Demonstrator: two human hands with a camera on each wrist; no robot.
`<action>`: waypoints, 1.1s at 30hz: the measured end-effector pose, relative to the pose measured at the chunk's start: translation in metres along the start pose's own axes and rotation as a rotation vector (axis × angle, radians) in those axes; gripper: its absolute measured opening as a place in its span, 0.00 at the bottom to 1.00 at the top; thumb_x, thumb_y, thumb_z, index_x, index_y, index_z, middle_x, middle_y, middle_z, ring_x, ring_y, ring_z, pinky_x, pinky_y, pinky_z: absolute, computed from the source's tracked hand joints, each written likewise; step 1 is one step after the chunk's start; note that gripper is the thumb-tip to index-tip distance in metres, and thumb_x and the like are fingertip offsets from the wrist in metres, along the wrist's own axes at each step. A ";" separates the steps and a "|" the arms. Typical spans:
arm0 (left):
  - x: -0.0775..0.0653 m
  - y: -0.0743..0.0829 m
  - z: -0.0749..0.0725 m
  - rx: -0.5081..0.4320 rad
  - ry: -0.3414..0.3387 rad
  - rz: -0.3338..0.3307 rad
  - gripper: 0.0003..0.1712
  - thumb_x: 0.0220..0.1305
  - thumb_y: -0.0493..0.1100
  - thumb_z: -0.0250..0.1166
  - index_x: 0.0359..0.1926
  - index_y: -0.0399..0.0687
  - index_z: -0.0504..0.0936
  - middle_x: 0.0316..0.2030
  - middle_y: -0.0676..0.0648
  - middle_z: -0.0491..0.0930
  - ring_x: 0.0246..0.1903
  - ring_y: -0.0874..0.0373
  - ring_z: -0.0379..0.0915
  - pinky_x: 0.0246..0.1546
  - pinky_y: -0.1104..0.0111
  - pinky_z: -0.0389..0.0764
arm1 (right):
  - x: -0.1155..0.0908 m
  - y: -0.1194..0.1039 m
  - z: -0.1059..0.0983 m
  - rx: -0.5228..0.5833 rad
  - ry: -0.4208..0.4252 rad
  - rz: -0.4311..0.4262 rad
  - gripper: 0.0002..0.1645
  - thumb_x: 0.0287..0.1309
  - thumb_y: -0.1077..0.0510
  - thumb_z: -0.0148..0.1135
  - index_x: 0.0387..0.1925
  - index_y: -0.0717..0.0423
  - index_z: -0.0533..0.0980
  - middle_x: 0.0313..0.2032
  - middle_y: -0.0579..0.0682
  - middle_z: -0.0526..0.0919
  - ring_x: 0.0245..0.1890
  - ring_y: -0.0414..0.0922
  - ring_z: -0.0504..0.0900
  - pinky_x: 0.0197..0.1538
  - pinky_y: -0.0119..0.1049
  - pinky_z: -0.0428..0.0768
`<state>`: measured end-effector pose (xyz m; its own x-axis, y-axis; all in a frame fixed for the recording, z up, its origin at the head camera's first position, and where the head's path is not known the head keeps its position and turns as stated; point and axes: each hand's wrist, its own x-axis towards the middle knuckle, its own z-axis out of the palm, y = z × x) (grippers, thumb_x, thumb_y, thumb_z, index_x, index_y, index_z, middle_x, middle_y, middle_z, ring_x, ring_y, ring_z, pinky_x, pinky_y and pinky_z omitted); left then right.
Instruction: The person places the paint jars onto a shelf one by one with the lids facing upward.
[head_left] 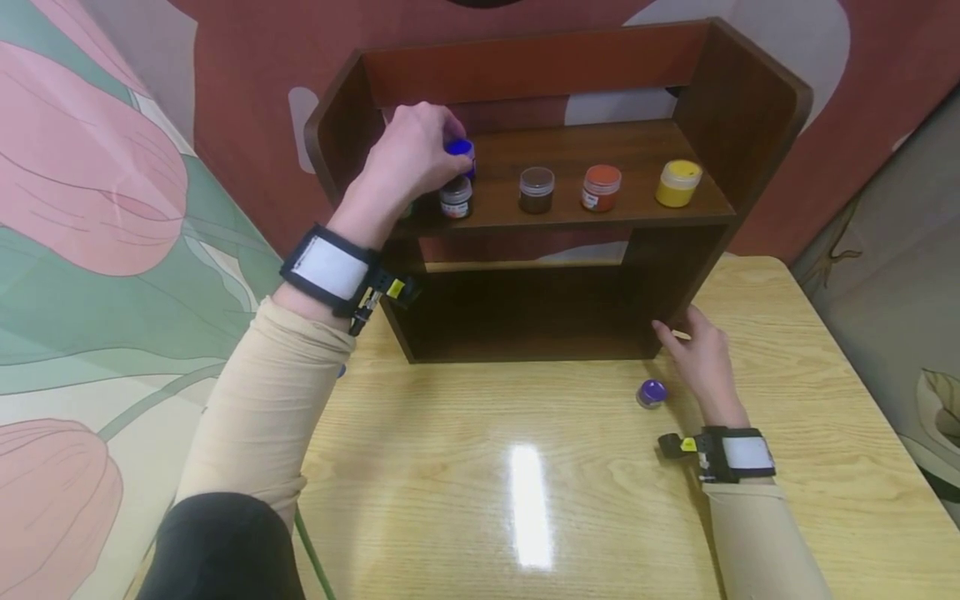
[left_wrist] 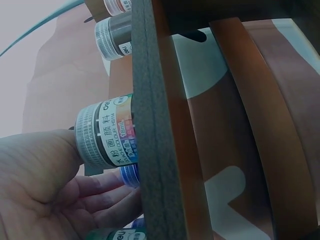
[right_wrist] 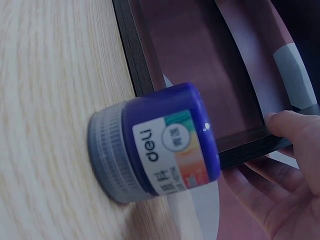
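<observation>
My left hand [head_left: 416,154] reaches over the upper shelf and pinches a blue paint jar [head_left: 461,150] between thumb and fingers. Directly in front of that jar stands a dark-coloured paint jar [head_left: 456,198]; in the left wrist view this labelled jar [left_wrist: 107,132] partly covers the blue jar [left_wrist: 130,176]. My right hand [head_left: 703,358] grips the lower right side panel of the brown shelf unit [head_left: 678,275], thumb on the inner side and fingers outside. Near it on the table, a purple paint jar [head_left: 652,393] stands upside down on its ridged lid [right_wrist: 107,152].
Along the upper shelf stand a brown jar [head_left: 536,190], an orange-red jar [head_left: 602,188] and a yellow jar [head_left: 678,183]. A green jar [left_wrist: 117,234] sits at the left end, mostly hidden by my hand. The unit rests on a wooden table [head_left: 450,467] against a patterned wall.
</observation>
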<state>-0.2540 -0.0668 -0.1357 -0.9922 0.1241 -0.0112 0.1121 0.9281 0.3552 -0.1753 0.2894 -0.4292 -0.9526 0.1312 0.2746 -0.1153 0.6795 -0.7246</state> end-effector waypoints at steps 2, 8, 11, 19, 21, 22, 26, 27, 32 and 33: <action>0.000 0.000 0.000 -0.001 -0.004 -0.003 0.32 0.70 0.55 0.60 0.72 0.54 0.68 0.69 0.47 0.71 0.65 0.53 0.73 0.65 0.59 0.78 | 0.000 0.000 0.000 0.001 0.002 -0.001 0.24 0.71 0.48 0.57 0.56 0.64 0.73 0.50 0.67 0.83 0.54 0.65 0.82 0.51 0.53 0.82; 0.002 0.002 0.001 -0.008 -0.011 -0.010 0.32 0.70 0.55 0.60 0.72 0.55 0.68 0.69 0.47 0.71 0.64 0.53 0.73 0.64 0.59 0.79 | 0.000 0.002 -0.001 -0.003 0.009 0.004 0.24 0.71 0.48 0.57 0.56 0.64 0.73 0.50 0.67 0.83 0.54 0.65 0.82 0.51 0.54 0.82; 0.003 0.003 0.002 -0.001 -0.013 -0.012 0.32 0.70 0.54 0.60 0.72 0.55 0.68 0.68 0.47 0.72 0.63 0.53 0.74 0.63 0.59 0.79 | -0.001 0.004 -0.002 -0.006 0.007 0.011 0.25 0.71 0.48 0.56 0.56 0.64 0.73 0.50 0.67 0.83 0.54 0.64 0.82 0.52 0.55 0.82; 0.003 0.006 0.002 0.017 -0.024 -0.017 0.31 0.70 0.54 0.61 0.71 0.53 0.70 0.67 0.46 0.73 0.62 0.53 0.75 0.63 0.59 0.80 | -0.002 0.005 -0.003 -0.014 -0.001 0.031 0.26 0.71 0.45 0.56 0.57 0.62 0.73 0.52 0.66 0.83 0.56 0.64 0.81 0.53 0.56 0.82; 0.004 0.007 0.002 0.021 -0.027 -0.020 0.32 0.69 0.55 0.61 0.71 0.53 0.70 0.67 0.46 0.73 0.62 0.52 0.75 0.63 0.59 0.79 | -0.002 0.005 -0.003 -0.010 -0.001 0.025 0.26 0.71 0.46 0.56 0.57 0.62 0.73 0.52 0.67 0.82 0.56 0.64 0.81 0.53 0.56 0.82; 0.004 0.007 0.002 0.022 -0.029 -0.021 0.32 0.69 0.55 0.61 0.71 0.53 0.69 0.67 0.46 0.73 0.62 0.52 0.75 0.63 0.59 0.79 | -0.002 0.005 -0.003 -0.008 -0.001 0.021 0.26 0.71 0.46 0.56 0.57 0.63 0.73 0.52 0.67 0.82 0.56 0.64 0.81 0.53 0.56 0.82; 0.004 0.008 0.002 0.030 -0.038 -0.021 0.32 0.69 0.55 0.61 0.71 0.53 0.70 0.67 0.46 0.73 0.62 0.52 0.75 0.63 0.59 0.79 | -0.002 0.005 -0.003 -0.004 0.002 0.014 0.25 0.71 0.47 0.56 0.56 0.63 0.73 0.51 0.67 0.83 0.55 0.65 0.81 0.53 0.57 0.82; 0.004 0.008 0.001 0.033 -0.038 -0.022 0.32 0.70 0.55 0.61 0.71 0.53 0.70 0.67 0.46 0.73 0.62 0.52 0.76 0.63 0.59 0.79 | -0.002 0.005 -0.003 -0.005 0.003 0.014 0.25 0.71 0.47 0.56 0.56 0.63 0.73 0.51 0.67 0.83 0.55 0.64 0.82 0.53 0.56 0.82; 0.003 0.009 0.000 0.049 -0.033 -0.024 0.31 0.70 0.55 0.59 0.70 0.52 0.70 0.67 0.46 0.73 0.61 0.52 0.76 0.62 0.59 0.80 | -0.002 0.006 -0.003 -0.006 0.005 0.007 0.25 0.71 0.47 0.56 0.56 0.64 0.73 0.50 0.67 0.83 0.55 0.65 0.82 0.52 0.56 0.82; 0.002 0.009 0.000 0.052 -0.030 -0.025 0.31 0.71 0.55 0.58 0.70 0.52 0.70 0.67 0.46 0.73 0.62 0.52 0.76 0.62 0.59 0.80 | -0.002 0.006 -0.003 -0.006 0.005 0.007 0.25 0.71 0.47 0.56 0.55 0.64 0.73 0.50 0.67 0.83 0.55 0.65 0.82 0.52 0.56 0.82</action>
<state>-0.2552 -0.0579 -0.1326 -0.9928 0.1101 -0.0475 0.0906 0.9480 0.3052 -0.1733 0.2949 -0.4323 -0.9520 0.1389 0.2728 -0.1074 0.6830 -0.7225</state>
